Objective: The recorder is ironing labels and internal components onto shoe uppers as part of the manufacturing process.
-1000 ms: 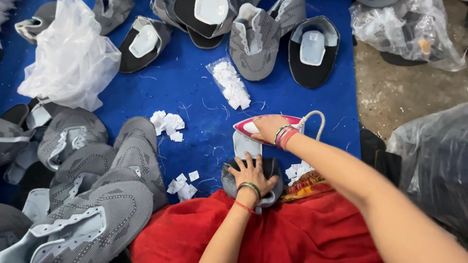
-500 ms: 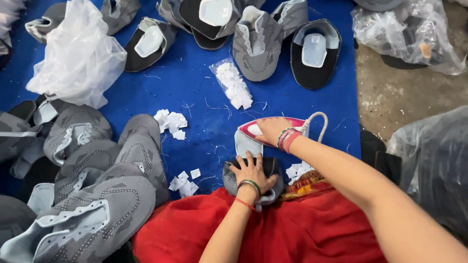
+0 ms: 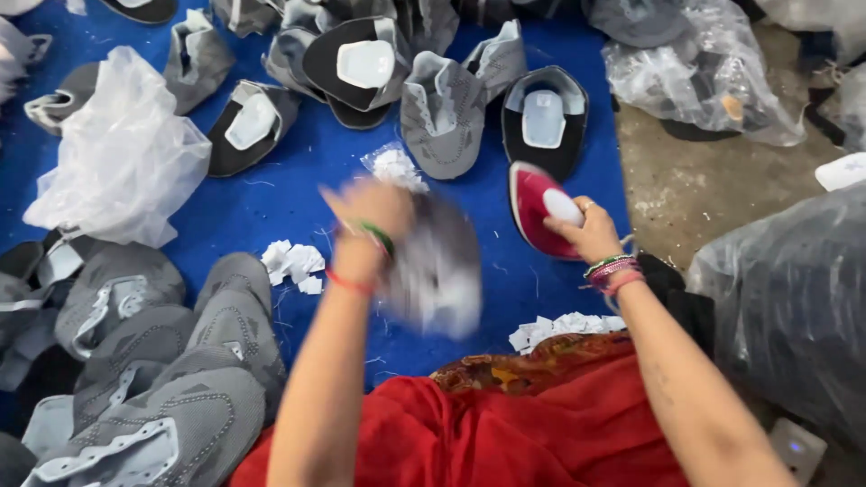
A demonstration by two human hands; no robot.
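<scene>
- Near the middle of the frame, we see the left hand (image 3: pixel 372 209) raised and blurred, closed on a grey shoe upper (image 3: pixel 439 266) that hangs below and to the right of it; how tightly the fingers wrap it we cannot tell through the blur.
- At centre right, the right hand (image 3: pixel 591 233) is closed over the white handle of a small red iron (image 3: pixel 538 209), which is tilted above the blue mat (image 3: pixel 271 194).
- We judge that the hot iron, held close to the swinging upper and to the bare forearm, could scorch fabric or skin if the two hands cross paths.
- We also judge that the upper could slip from a loose hold and land among the white paper scraps (image 3: pixel 293 263).
- Across the lower left, a pile of grey uppers (image 3: pixel 171 379) overlaps; more uppers (image 3: pixel 442 108) lie along the top edge.
- At upper left sits a crumpled clear plastic bag (image 3: pixel 117 162); at upper right, another bag (image 3: pixel 704 68) rests on bare concrete floor (image 3: pixel 667 180).
- Along the bottom, red cloth (image 3: pixel 505 433) covers the person's lap.
</scene>
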